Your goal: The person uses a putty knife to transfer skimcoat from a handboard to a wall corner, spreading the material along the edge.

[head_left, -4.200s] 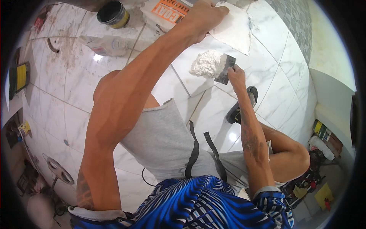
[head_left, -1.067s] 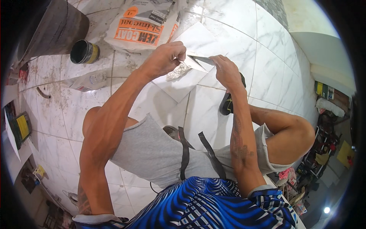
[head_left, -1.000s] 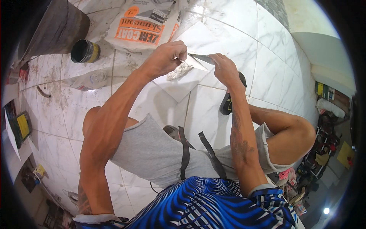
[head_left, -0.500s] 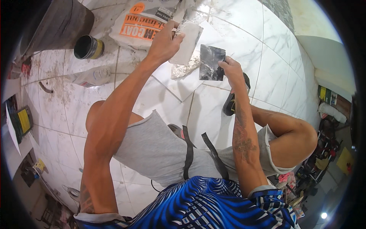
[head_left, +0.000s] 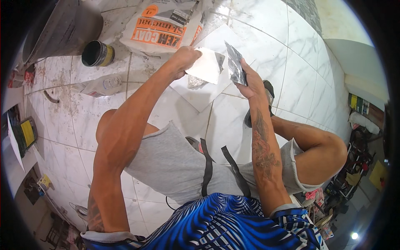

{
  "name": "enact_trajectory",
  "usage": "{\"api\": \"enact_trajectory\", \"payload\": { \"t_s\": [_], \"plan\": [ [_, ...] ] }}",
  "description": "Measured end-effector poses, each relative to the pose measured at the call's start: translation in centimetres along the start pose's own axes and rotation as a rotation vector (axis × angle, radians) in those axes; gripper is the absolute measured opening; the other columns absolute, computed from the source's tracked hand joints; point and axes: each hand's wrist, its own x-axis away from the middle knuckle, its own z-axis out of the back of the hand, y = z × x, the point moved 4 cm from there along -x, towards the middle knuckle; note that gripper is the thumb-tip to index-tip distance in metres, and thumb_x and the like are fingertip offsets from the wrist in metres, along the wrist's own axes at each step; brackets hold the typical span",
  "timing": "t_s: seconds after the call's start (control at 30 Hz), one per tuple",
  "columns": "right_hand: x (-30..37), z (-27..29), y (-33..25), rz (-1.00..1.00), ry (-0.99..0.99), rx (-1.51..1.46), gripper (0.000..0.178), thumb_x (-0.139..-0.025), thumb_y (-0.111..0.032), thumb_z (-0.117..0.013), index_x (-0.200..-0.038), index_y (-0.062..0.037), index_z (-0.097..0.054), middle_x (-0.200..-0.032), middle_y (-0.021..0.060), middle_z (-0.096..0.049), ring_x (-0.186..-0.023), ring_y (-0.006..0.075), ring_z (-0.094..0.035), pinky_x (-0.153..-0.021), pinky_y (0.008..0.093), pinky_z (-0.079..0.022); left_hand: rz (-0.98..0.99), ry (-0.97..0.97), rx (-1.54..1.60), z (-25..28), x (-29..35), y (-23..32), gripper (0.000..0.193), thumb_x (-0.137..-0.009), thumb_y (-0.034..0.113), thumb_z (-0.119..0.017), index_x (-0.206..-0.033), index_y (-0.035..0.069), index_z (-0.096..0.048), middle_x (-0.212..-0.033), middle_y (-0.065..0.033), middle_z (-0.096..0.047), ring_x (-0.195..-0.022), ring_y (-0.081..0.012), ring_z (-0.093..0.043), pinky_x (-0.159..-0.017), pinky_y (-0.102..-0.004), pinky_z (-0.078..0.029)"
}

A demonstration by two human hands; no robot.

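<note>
My left hand (head_left: pixel 186 60) is closed on the edge of a pale, flat rectangular plate (head_left: pixel 205 66), which looks bright white with a greyish right edge. Facing it, my right hand (head_left: pixel 252 81) grips a dark, shiny flat plate (head_left: pixel 236 64) streaked with white, now tilted nearly on edge. A narrow gap separates the two plates. Beneath the pale plate, partly hidden by it, a lumpy greyish-white mass (head_left: pixel 196 81) lies on a white sheet or loose tile (head_left: pixel 183 96) on the floor.
A large white and orange bag (head_left: pixel 154 31) lies beyond my left hand. To its left are a dark open can (head_left: pixel 97 53), a big grey tub (head_left: pixel 66 29) and a crumpled clear plastic bag or bottle (head_left: pixel 100 85). A bent hose piece (head_left: pixel 51 96) lies on the dusty tiles.
My left hand has come nearer and lower with the pale plate, turning it. My right hand has rotated the dark plate from face-up to nearly edge-on.
</note>
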Motion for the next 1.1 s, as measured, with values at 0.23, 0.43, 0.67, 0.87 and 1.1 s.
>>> {"api": "enact_trajectory", "payload": {
  "t_s": [0.23, 0.43, 0.67, 0.87, 1.1],
  "plan": [
    [-0.6, -0.8, 1.7, -0.049, -0.033, 0.038, 0.023, -0.092, -0.021, -0.065, -0.107, -0.0044, -0.059, -0.093, 0.0032, -0.065, -0.079, 0.0118, -0.062, -0.069, 0.0262, -0.051, 0.146, -0.01, 0.215, -1.1, 1.0, 0.8, 0.035, -0.092, 0.009, -0.051, -0.116, -0.016, -0.046, -0.103, -0.02, -0.061, -0.086, -0.0252, -0.067, -0.069, -0.0349, -0.059],
    [-0.6, 0.5, 1.9, -0.069, -0.099, 0.111, 0.029, -0.093, -0.017, -0.061, -0.11, 0.0047, -0.056, -0.095, 0.0105, -0.064, -0.077, 0.0168, -0.065, -0.065, 0.0308, -0.055, 0.101, 0.083, 0.287, -0.2, -0.1, 0.4, 0.035, -0.09, 0.004, -0.051, -0.116, -0.02, -0.045, -0.106, -0.0243, -0.059, -0.086, -0.0305, -0.067, -0.067, -0.0392, -0.06],
    [1.4, 2.6, 1.0, -0.138, -0.126, 0.318, 0.032, -0.091, -0.019, -0.064, -0.109, 0.0061, -0.056, -0.09, 0.0087, -0.063, -0.068, 0.0126, -0.063, -0.059, 0.0266, -0.054, 0.044, 0.113, 0.316, 0.7, -1.3, 0.6, 0.033, -0.09, 0.005, -0.052, -0.114, -0.018, -0.048, -0.106, -0.0222, -0.059, -0.085, -0.0296, -0.067, -0.068, -0.0395, -0.059],
    [2.7, 3.8, -1.3, 0.016, -0.098, 0.254, 0.034, -0.091, -0.017, -0.062, -0.113, 0.0083, -0.055, -0.096, 0.0103, -0.063, -0.079, 0.0138, -0.064, -0.067, 0.0275, -0.054, 0.014, 0.127, 0.317, 1.3, -1.0, 3.2, 0.031, -0.093, 0.01, -0.051, -0.113, -0.013, -0.049, -0.105, -0.0191, -0.059, -0.089, -0.024, -0.065, -0.075, -0.0361, -0.057],
    [5.3, 0.0, -6.0, 0.388, 0.023, 0.52, 0.029, -0.09, -0.01, -0.06, -0.115, 0.0049, -0.059, -0.099, 0.0062, -0.065, -0.09, 0.0137, -0.06, -0.076, 0.0234, -0.048, 0.031, 0.161, 0.292, 1.2, -1.0, 3.0, 0.031, -0.093, 0.013, -0.051, -0.117, -0.008, -0.05, -0.105, -0.0151, -0.06, -0.089, -0.022, -0.064, -0.076, -0.0371, -0.055]
  ]
}}
